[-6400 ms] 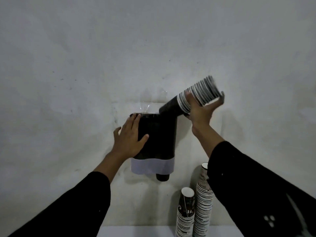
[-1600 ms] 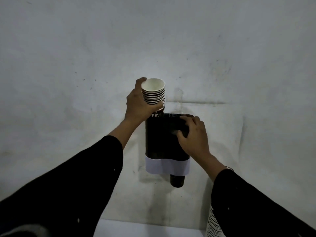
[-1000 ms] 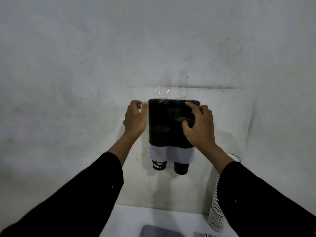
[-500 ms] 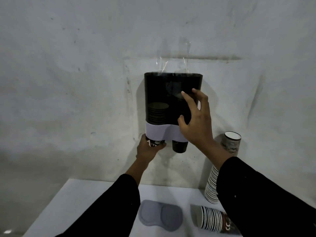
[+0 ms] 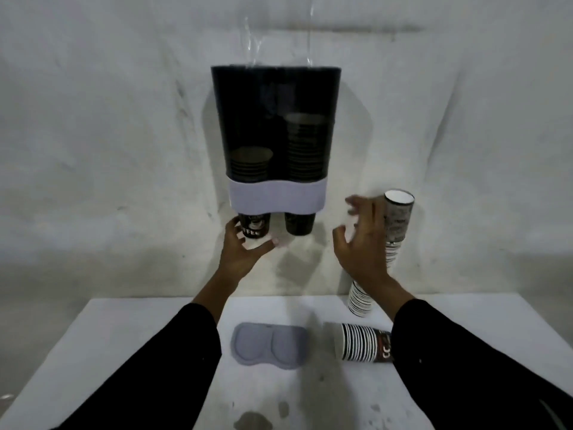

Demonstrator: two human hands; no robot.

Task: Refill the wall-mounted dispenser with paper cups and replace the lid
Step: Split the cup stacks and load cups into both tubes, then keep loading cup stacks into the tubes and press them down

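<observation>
The dark see-through dispenser [image 5: 276,97] hangs on the wall with a white band at its base and an open top. Inside, the left cup stack [image 5: 250,164] is shorter than the right stack [image 5: 305,150]. A cup pokes out below each side. My left hand [image 5: 240,256] cups the bottom of the left "COFFEE" cup [image 5: 255,226], thumb on its left side and fingers beneath it. My right hand [image 5: 362,246] hovers blurred with fingers spread, just left of an upright cup stack [image 5: 398,212]. The grey double-dome lid [image 5: 269,344] lies on the table.
A white table [image 5: 124,352] stands against the wall below the dispenser. A short stack of striped cups [image 5: 362,342] lies on its side right of the lid. Dark stains [image 5: 252,422] mark the table's near edge.
My right hand has left the dispenser's front and dropped right, toward the upright stack. My left hand stays at the left bottom cup. The view has tilted down, showing more table.
</observation>
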